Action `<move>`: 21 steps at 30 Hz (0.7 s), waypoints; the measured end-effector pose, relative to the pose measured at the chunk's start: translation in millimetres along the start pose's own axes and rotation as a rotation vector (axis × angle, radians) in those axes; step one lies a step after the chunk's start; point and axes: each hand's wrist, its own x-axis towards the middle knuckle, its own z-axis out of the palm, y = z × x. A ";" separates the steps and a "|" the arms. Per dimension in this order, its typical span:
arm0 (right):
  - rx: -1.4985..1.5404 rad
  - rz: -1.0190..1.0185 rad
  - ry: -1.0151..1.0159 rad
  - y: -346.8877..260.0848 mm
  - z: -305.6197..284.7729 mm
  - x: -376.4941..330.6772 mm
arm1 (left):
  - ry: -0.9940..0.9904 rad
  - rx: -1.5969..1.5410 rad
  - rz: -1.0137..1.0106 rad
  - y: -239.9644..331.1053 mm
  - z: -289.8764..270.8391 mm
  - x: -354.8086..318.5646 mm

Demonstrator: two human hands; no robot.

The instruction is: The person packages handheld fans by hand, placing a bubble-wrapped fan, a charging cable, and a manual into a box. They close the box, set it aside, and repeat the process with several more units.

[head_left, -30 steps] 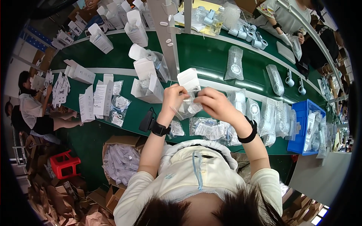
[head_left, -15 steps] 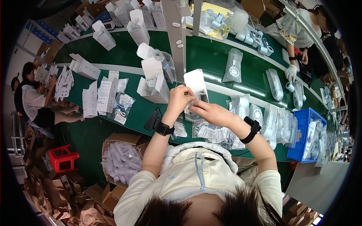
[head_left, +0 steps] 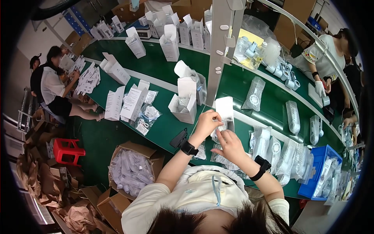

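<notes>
My left hand (head_left: pixel 206 123) grips the side of a small white carton (head_left: pixel 225 111) that stands upright with its top flap open, above the green table (head_left: pixel 163 128). Just below it, my right hand (head_left: pixel 230 145) pinches a clear plastic bag (head_left: pixel 219 132) with a small part in it against the carton's lower edge. Both wrists wear black bands. More clear bagged parts (head_left: pixel 272 150) lie on the table right of my hands.
Open white cartons (head_left: pixel 185 103) and flat leaflets (head_left: pixel 132 102) lie to the left. A blue bin (head_left: pixel 323 171) of bagged parts stands at right. A grey post (head_left: pixel 218 50) rises from the table. A cardboard box (head_left: pixel 132 171) of bags sits on the floor. Other people work at left and upper right.
My hands and the white carton have shifted slightly right and lower in view. The right hand has dropped below the carton with the clear bag.
</notes>
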 end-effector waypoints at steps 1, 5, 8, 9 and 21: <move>-0.002 -0.004 0.002 2.9 1.2 1.4 | 0.004 0.000 0.003 0.0 -0.8 0.5; -0.059 -0.085 0.121 16.2 0.4 1.8 | 0.019 -0.014 0.017 -0.4 -2.2 0.4; -0.095 -0.113 0.110 17.4 -1.2 -1.4 | 0.019 -0.049 0.010 -1.5 -1.4 -0.5; -0.096 -0.112 0.110 17.1 -1.4 -0.7 | 0.017 -0.050 0.010 -1.9 -1.2 -0.4; -0.085 -0.012 -0.261 9.2 -13.9 8.4 | 0.037 -0.087 0.019 -3.2 2.0 -3.0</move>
